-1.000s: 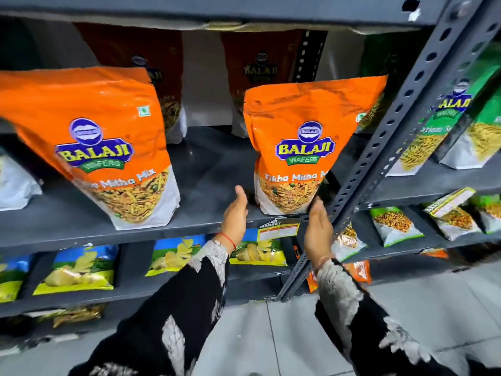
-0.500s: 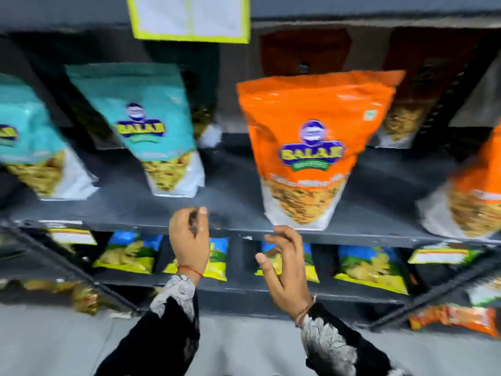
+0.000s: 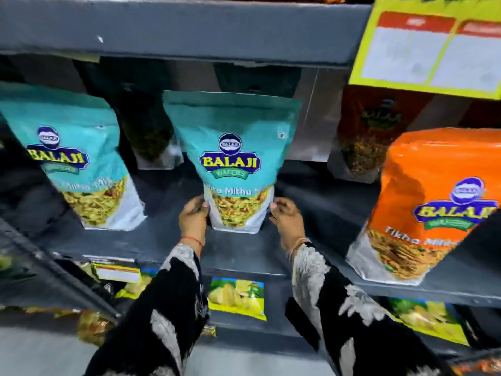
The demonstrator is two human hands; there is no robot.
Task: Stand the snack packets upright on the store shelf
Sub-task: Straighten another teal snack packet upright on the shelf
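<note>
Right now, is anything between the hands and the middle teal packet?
Nothing visible. The left hand and right hand flank the base of the teal packet, fingertips at its lower edges. The packet stands on the shelf.

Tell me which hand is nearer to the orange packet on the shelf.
The right hand is nearer. It sits at the right edge of the middle teal packet, on the side facing the orange packet. The left hand is at that teal packet's left edge, farther away.
</note>
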